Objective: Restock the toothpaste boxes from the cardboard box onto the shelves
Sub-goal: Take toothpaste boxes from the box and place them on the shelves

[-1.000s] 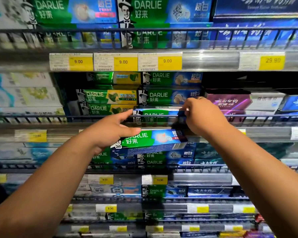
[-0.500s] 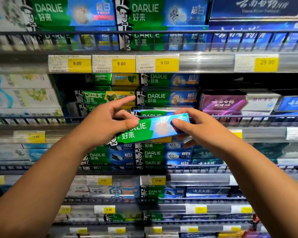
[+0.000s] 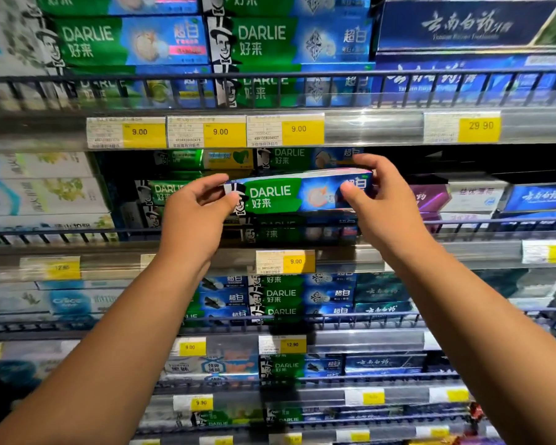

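Holding: one toothpaste box (image 3: 297,194) gripped at both ends, centre of the frame, level with the second shelf from the top.
Left hand (image 3: 195,216): closed on the box's left end, thumb in front over the printed figure, fingers curled over the top edge.
Toothpaste box: green-and-blue Darlie carton, front face toward the camera, lettering upright.
Long axis: horizontal, running left to right along the shelf front; green end to the left, blue end to the right, right end a touch higher.
Position: above the wire rail (image 3: 77,234) of that shelf, in front of the matching stack (image 3: 297,234) seen dimly below it; whether it already rests on that stack cannot be told.
Right hand (image 3: 384,200): closed on the box's right end, thumb across the front face, fingers wrapped over the top and behind.
Price tag (image 3: 286,261): yellow, 9.00, directly below the box on the shelf lip.
Progress: neighbouring Darlie rows at centre and upper left look filled; this box appears to be at the point of placement, not yet released.
Remaining: judged to be setting it flat and letting go; the cardboard box is out of view, so the stock left cannot be told.
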`<state>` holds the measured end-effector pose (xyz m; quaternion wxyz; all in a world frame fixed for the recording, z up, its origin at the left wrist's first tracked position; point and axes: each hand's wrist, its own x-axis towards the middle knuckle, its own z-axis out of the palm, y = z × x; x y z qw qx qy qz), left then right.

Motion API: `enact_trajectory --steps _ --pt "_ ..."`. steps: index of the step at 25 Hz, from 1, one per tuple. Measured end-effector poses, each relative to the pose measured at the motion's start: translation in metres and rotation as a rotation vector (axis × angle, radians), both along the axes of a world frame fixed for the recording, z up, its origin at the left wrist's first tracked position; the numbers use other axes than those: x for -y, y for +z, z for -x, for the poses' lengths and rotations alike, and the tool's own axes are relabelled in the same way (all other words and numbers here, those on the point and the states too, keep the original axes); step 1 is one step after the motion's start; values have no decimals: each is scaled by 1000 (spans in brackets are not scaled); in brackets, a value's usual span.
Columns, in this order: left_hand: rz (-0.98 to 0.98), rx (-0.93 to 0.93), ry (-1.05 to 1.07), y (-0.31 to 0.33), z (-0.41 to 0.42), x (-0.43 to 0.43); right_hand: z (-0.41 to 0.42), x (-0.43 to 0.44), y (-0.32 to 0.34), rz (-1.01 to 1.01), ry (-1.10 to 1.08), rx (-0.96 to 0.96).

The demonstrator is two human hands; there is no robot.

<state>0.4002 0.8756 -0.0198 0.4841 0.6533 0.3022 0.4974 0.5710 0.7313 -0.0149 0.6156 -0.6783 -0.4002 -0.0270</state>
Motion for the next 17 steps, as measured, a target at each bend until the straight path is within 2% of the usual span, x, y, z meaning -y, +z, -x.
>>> enact_trajectory --steps 3,7,11,17 --pt "-11 24 46 3 -11 -3 -7 -7 5 144 -203 292" --pt "-45 -53 63 -2 -19 -8 -15 -16 0 289 -274 418" --pt "-110 -197 98 -11 -20 -14 -11 -21 -14 404 -382 686" --pt "-268 -451 109 -14 -17 -12 -13 -18 -23 486 -541 768"
